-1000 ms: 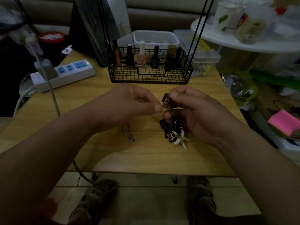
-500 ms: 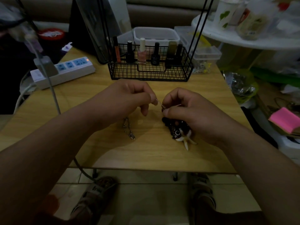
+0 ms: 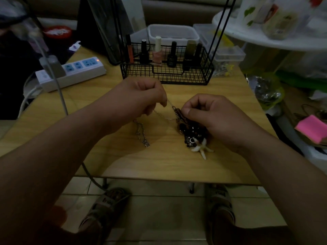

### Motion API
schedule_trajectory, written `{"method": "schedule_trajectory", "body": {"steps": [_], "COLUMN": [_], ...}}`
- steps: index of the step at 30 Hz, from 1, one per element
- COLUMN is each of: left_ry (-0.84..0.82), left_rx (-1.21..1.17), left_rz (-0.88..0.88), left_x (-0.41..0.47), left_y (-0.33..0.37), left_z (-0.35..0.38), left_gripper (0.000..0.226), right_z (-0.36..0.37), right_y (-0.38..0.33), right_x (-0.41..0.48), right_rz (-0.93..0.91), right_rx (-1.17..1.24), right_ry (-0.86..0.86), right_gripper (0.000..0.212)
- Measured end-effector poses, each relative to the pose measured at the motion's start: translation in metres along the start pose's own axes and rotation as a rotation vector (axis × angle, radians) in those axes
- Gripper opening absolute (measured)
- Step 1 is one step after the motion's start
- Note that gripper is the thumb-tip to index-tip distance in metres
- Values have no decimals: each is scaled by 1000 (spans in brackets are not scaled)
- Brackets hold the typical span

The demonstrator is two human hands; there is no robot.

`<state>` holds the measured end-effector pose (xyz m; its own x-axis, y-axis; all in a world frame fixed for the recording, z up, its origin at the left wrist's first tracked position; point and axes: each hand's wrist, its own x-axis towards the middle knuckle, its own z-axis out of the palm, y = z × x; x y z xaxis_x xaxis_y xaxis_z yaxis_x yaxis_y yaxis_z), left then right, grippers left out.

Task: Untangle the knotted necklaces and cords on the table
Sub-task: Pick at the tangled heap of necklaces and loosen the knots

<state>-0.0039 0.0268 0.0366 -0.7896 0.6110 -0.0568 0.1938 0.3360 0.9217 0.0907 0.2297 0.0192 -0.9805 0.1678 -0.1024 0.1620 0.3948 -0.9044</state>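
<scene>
A small table [image 3: 159, 165] with a light wood-grain top is seen from above, set on a pale tiled floor [image 3: 159, 214]. Two sandalled feet [image 3: 106, 204] are seen beneath its near edge. At the far edge a black wire basket [image 3: 168, 76] is stood, in which nail-polish bottles are lined up, a pink one [image 3: 157, 56] among dark ones. Clear plastic boxes [image 3: 172, 32] are stacked behind it. A white power strip [image 3: 74, 72] with blue sockets is laid at the far left, its small indicator lit. To the right a white round shelf [image 3: 265, 40] is loaded with jars, and a bright pink pad [image 3: 311, 129] is seen lower down. The room is dimly lit.

The left hand [image 3: 141, 98] is held with curled fingers, and a silver chain [image 3: 141, 134] is pinched at its fingertips. One stretch of the chain is drawn across to the right hand [image 3: 210, 114], while the loose rest is left lying on the tabletop below the left wrist. By the right thumb and forefinger the knotted top of a dark beaded bundle [image 3: 192, 133] is pinched. The bundle is rested on the table under that hand, with a white starfish charm [image 3: 201, 149] at its near end.

Lettering is visible on the left sandal strap, and labels on the jars, but none can be read.
</scene>
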Motion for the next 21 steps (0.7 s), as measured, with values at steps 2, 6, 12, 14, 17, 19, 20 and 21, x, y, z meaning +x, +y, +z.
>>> {"method": "schedule_trajectory", "body": {"steps": [2,6,12,14,17,19,20,21], "left_ry": [10,47,141,118,52,29,18,0], "left_rx": [-27,-14,331,484,582,662,708,748], "left_rz": [8,10,61,101,119,101,89,80], "left_x": [0,2,3,3,3,2,3,3], "left_y": [1,0,-6,-9,-9,-7,-7,-8], "left_z": [0,-1,-8,-9,-8,-7,-6,-6], "left_gripper": [15,18,25,23,21,21,21,21], "right_z": [2,2,-9,-13,-20,-25,-26,-27], "right_y": [-2,-6,-2,1,0,0,-1,-1], "right_x": [-1,-3,-5,-5,-5,-5,-6,-6], "right_rz": [-23,-9,1,-15,-33,-25,-21,-16], "right_rx": [8,-16,-191,-268,-335,-338,-341,-342], "right_ry": [-16,-58,-81,-60,-67,-77,-77,-75], "right_gripper": [6,11,31,29,15,9,7,6]}}
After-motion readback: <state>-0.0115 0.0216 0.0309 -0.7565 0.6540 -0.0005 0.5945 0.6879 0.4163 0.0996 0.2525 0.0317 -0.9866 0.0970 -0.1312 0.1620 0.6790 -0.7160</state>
